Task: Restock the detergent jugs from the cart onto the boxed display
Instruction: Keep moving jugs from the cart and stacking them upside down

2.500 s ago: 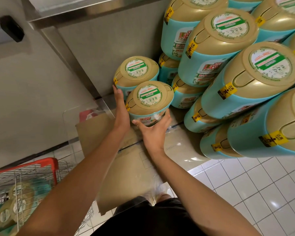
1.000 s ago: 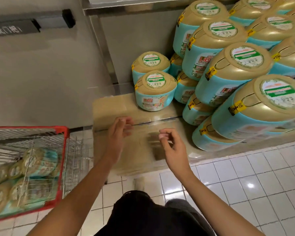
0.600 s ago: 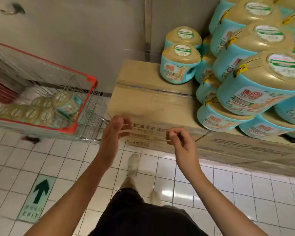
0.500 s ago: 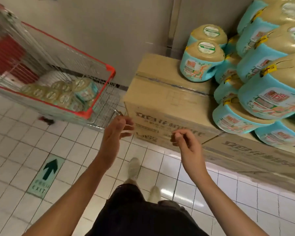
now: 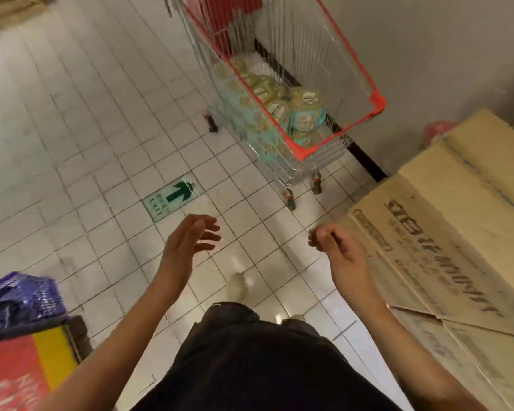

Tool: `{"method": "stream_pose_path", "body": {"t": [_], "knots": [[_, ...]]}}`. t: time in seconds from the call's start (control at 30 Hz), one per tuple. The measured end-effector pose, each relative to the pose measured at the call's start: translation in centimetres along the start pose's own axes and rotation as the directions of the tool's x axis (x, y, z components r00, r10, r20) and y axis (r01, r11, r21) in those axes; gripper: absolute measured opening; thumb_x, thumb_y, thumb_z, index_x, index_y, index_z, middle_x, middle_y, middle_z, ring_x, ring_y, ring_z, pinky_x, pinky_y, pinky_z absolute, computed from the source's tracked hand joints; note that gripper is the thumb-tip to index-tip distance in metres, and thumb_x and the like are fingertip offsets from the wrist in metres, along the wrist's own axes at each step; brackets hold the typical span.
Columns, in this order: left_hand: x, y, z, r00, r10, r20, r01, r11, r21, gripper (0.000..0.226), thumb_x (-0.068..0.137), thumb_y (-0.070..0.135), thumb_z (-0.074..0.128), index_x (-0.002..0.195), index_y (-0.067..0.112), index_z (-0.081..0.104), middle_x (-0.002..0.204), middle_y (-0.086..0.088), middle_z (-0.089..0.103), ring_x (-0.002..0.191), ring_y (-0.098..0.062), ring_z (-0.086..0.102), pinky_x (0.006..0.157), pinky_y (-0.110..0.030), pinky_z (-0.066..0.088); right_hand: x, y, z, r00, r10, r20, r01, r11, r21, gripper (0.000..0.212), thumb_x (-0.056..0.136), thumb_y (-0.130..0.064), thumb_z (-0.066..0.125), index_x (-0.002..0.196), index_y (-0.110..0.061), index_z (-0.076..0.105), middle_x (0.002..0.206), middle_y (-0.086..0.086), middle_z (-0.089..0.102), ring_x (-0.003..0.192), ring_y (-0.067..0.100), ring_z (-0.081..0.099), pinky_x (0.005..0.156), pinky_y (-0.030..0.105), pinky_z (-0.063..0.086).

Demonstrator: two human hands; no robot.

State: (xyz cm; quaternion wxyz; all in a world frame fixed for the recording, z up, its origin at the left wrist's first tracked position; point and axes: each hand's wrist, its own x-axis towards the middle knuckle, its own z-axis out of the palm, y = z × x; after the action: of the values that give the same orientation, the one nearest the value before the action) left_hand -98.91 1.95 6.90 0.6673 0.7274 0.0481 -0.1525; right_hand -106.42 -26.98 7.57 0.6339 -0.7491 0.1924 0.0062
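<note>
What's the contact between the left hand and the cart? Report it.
Apart. The head view shows bare floor tiles between the left hand and the cart.

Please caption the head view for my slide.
Left hand and right hand, both empty, before cart holding detergent jugs; cardboard box at right.

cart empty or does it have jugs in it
Not empty: gold-lidded blue jugs sit piled in the cart, well below its red rim.
</note>
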Motion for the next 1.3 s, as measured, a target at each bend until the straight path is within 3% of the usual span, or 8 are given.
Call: {"method": "stream_pose_path", "body": {"t": [0.13,0.27,0.4,0.5,0.73,0.93,1.07,1.3], "knots": [[1.2,0.0,-8.0,0.991,-0.018,-0.130,0.007,0.997,-0.079,0.052,0.093,0.057,0.051,0.119,0.013,0.065,0.111,-0.006,0.075,0.103,-0.031,0.072,0.083,-0.034,0.061,4.2,-3.5,6.3,0.996,-0.040,0.080,0.041,0.999,-0.009,0.029,0.104,-0.036,0.054,0.103,-0.013,0.071,0.098,0.004,0.074,0.098,0.019,0.070,0.096,0.036,0.055],[4.0,0.6,-13.6,0.987,-0.007,-0.161,-0.005,0.997,-0.076,0.059,0.091,0.061,0.049,0.121,0.013,0.064,0.114,-0.004,0.074,0.104,-0.027,0.072,0.084,-0.031,0.060,7.8,-6.3,11.6,0.985,-0.065,0.157,0.075,0.996,-0.055,0.028,0.111,-0.026,0.050,0.100,-0.010,0.070,0.098,0.006,0.073,0.104,0.016,0.069,0.095,0.025,0.051],[8.4,2.0,-16.5,0.988,0.016,-0.151,-0.027,0.997,-0.072,0.042,0.098,0.053,0.047,0.118,0.022,0.067,0.118,-0.006,0.073,0.106,-0.027,0.072,0.085,-0.035,0.060,10.5,-8.6,14.8,0.983,-0.074,0.166,0.090,0.992,-0.089,0.030,0.109,-0.024,0.048,0.098,-0.004,0.068,0.098,0.010,0.072,0.096,0.015,0.067,0.088,0.014,0.049],[12.8,3.2,-17.5,0.993,0.030,-0.118,-0.039,0.996,-0.078,0.034,0.104,0.042,0.043,0.119,0.023,0.067,0.120,-0.007,0.072,0.108,-0.028,0.071,0.088,-0.040,0.059,13.3,-10.1,15.8,0.986,-0.053,0.157,0.070,0.992,-0.108,0.029,0.112,-0.018,0.048,0.100,-0.001,0.068,0.098,0.012,0.072,0.097,0.019,0.067,0.090,0.017,0.051],[24.8,7.2,-17.7,0.997,0.057,-0.046,-0.059,0.997,-0.046,0.033,0.107,0.039,0.040,0.122,0.023,0.065,0.118,-0.003,0.073,0.108,-0.023,0.072,0.084,-0.027,0.059,23.8,-12.7,18.0,0.985,-0.052,0.162,0.066,0.994,-0.083,0.038,0.109,-0.033,0.049,0.103,-0.001,0.068,0.098,0.007,0.072,0.094,0.010,0.068,0.087,0.015,0.052],[35.1,10.5,-19.3,0.997,0.032,-0.070,-0.033,0.999,-0.020,0.042,0.103,0.046,0.043,0.123,0.016,0.063,0.117,-0.006,0.072,0.108,-0.027,0.072,0.088,-0.029,0.060,36.7,-14.5,21.6,0.981,-0.014,0.194,0.028,0.997,-0.073,0.028,0.110,-0.019,0.047,0.101,-0.006,0.070,0.095,0.012,0.071,0.094,0.021,0.068,0.086,0.020,0.054],[41.4,12.1,-21.1,0.996,0.011,-0.088,-0.011,1.000,-0.003,0.035,0.107,0.035,0.038,0.123,0.016,0.063,0.117,-0.003,0.072,0.107,-0.026,0.072,0.087,-0.028,0.060,44.9,-17.2,23.9,0.979,-0.006,0.206,0.017,0.999,-0.051,0.029,0.109,-0.026,0.050,0.103,-0.009,0.072,0.096,0.007,0.073,0.091,0.007,0.068,0.084,0.014,0.052],[53.3,15.2,-23.3,0.998,-0.006,-0.067,0.010,0.999,0.047,0.034,0.105,0.036,0.041,0.121,0.017,0.063,0.115,0.000,0.072,0.105,-0.025,0.072,0.085,-0.030,0.060,56.9,-21.0,26.8,0.983,-0.043,0.179,0.049,0.998,-0.030,0.031,0.107,-0.041,0.050,0.104,-0.020,0.073,0.099,0.003,0.074,0.098,0.018,0.071,0.091,0.027,0.057]]}}
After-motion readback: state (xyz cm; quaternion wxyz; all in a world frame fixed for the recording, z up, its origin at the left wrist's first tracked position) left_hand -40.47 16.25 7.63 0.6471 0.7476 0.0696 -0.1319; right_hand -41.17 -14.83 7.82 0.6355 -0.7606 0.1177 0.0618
